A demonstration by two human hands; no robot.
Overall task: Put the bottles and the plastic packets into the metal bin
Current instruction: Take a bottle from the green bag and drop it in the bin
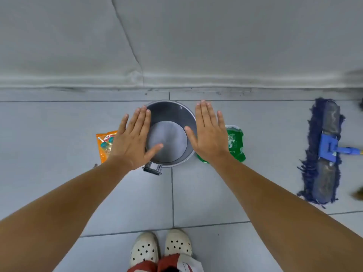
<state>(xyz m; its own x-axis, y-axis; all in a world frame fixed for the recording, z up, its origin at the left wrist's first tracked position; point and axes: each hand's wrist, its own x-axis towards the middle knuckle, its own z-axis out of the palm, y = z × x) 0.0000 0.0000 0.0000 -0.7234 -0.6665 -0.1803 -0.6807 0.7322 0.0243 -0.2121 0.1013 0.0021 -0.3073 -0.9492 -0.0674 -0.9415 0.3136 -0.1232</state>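
Metal bin (pixel 170 114) upright on tiled floor (pixel 59 134), looks empty. Orange packet (pixel 103 146) just left, green packet (pixel 235 142) just right. Likely light, crinkly, slippery: pinch an edge. Left hand (pixel 130 142), right hand (pixel 210 134) spread flat, empty. No bottles visible.

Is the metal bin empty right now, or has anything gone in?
Empty: the metal bin shows only its bare round floor. The orange packet and green packet lie on the tiles beside it.
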